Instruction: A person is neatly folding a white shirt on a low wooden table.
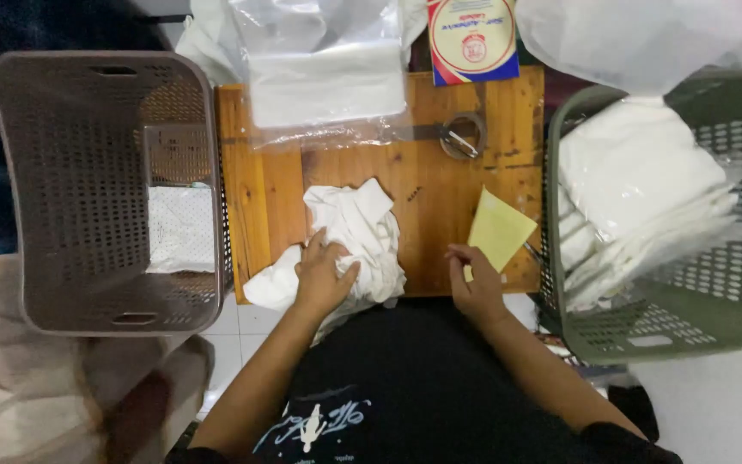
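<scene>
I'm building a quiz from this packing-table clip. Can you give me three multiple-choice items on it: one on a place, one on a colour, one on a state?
1. Where does the yellow sheet lie?
A. in the brown basket
B. on the wooden board, by the right hand
C. inside the green basket

2. What colour is the basket on the right?
A. green
B. red
C. blue

3. How does the white cloth under the left hand look?
A. neatly folded
B. rolled into a tube
C. crumpled

Answers:
1. B: the sheet rests on the wooden board, with the fingers of the right hand at its lower corner.
2. A: its perforated walls are dull green; the basket on the left is brown.
3. C: the cloth lies in loose, uneven bunches, with the left hand pressed flat on it.
</scene>
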